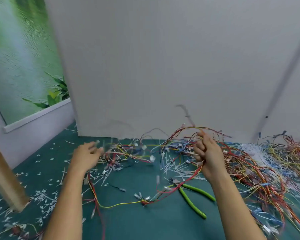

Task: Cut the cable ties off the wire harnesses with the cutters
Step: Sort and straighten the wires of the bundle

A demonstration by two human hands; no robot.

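Looping up off the bench (145, 226), 1 wire harness (191, 177) of red and yellow strands is held aloft just right of centre. Its upper arc is raised in front of the far grey panel (163, 66) and its tail trails down to the near bench surface. It is clasped in the right hand (208, 151), whose grip is closed round the bundle with fingers curled. The left hand (87, 153) is blurred at the left edge of the tangle; whether its grip is wide or pinching a strand cannot be told. The green-handled cutters (199, 191) lie unheld on the bench, just nearer than the right hand, and the harness tail appears to cross their head. A large heap of harnesses (267, 161) is spread to the right, white tie offcuts (43, 200) are scattered at near left, and a wooden post (5, 175) stands at the left edge.

The step in hand is judged to be the singling out of 1 harness before cutting. It would be done well if the harness were first drawn free of its neighbours, a tie found and turned outward, and the cutters taken up only then. The blades should be slipped under the tie strap alone, so that no wire insulation is nicked.
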